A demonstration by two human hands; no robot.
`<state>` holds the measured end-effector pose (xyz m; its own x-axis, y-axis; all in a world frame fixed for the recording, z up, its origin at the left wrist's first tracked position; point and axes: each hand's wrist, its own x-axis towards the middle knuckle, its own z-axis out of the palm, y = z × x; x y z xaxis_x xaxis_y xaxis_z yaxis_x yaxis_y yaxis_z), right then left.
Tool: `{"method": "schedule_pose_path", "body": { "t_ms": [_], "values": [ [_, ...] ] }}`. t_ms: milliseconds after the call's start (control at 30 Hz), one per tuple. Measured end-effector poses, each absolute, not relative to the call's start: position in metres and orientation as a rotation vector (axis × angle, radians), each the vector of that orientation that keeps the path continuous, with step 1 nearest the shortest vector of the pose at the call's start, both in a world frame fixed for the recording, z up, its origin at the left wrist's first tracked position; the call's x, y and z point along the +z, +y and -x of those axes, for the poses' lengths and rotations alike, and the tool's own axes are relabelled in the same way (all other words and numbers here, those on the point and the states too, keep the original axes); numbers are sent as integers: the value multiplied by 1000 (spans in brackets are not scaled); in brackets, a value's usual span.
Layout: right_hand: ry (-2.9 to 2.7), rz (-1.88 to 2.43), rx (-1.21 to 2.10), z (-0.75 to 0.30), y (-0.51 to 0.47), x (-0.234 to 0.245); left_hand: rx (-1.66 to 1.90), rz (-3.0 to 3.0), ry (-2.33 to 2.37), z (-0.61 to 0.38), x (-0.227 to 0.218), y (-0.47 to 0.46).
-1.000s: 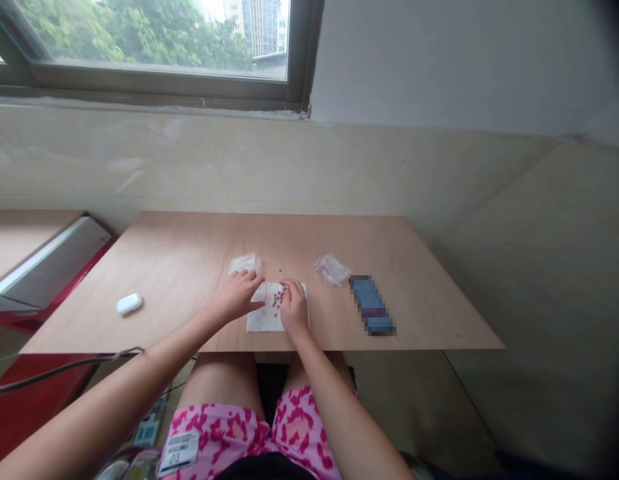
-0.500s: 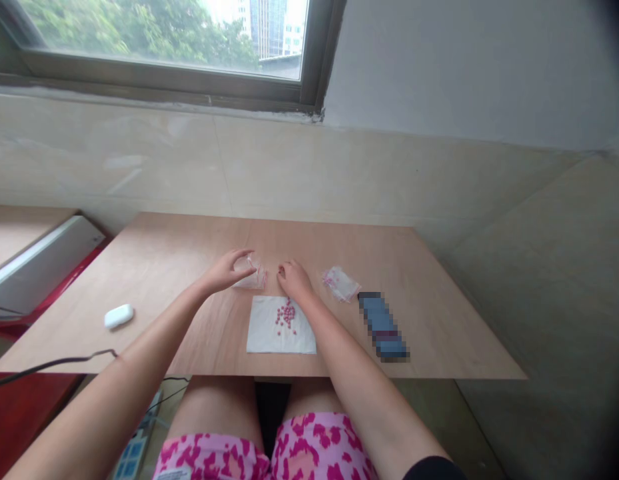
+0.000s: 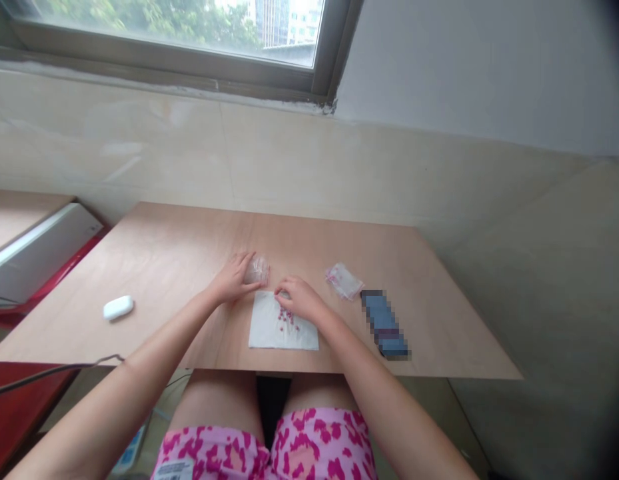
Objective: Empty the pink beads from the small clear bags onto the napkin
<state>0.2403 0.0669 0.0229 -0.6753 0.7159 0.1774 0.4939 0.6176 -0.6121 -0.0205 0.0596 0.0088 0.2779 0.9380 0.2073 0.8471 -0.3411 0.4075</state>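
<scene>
My left hand sits at the middle of the wooden table, its thumb and fingers around a small clear plastic bag. My right hand is curled low over a white paper sheet, its fingertips among small pink pills. The hand hides part of the pills. Whether it holds a pill is hidden. To the right of that hand lies a second plastic bag with pink marks.
A pixelated blue object lies at the table's right. A small white rounded case lies to the left. A dark cable runs by the near left edge. Red furniture stands below the table on the left.
My right hand has moved down from beside the bag onto the paper, over the pills. My left hand has shifted slightly, staying at the clear bag.
</scene>
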Motion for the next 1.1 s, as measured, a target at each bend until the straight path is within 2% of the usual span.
{"method": "schedule_pose_path", "body": {
  "t_ms": [100, 267, 433, 567, 700, 800, 1100],
  "values": [
    [-2429, 983, 736, -249, 57, 25, 569, -2363, 1750, 21, 1, 56],
    [-2126, 1326, 526, -312, 56, 25, 515, -2336, 1854, 19, -5, 48],
    [-1933, 1774, 151, -388, 64, 24, 711, -2335, 1908, 18, -2, 43],
    [-1923, 1946, 151, -403, 70, 21, 923, -2302, 1917, 9, 17, 21],
    [-1886, 1931, 176, -402, 73, 22, 1051, -2208, 1896, -8, 36, -25],
    [-1792, 1804, 337, -403, 71, 26, 1071, -2095, 1864, -22, 36, -62],
    [-1446, 1229, 1247, -357, -10, 79, 1054, -1669, 1381, -82, 39, -110]
  ]
}}
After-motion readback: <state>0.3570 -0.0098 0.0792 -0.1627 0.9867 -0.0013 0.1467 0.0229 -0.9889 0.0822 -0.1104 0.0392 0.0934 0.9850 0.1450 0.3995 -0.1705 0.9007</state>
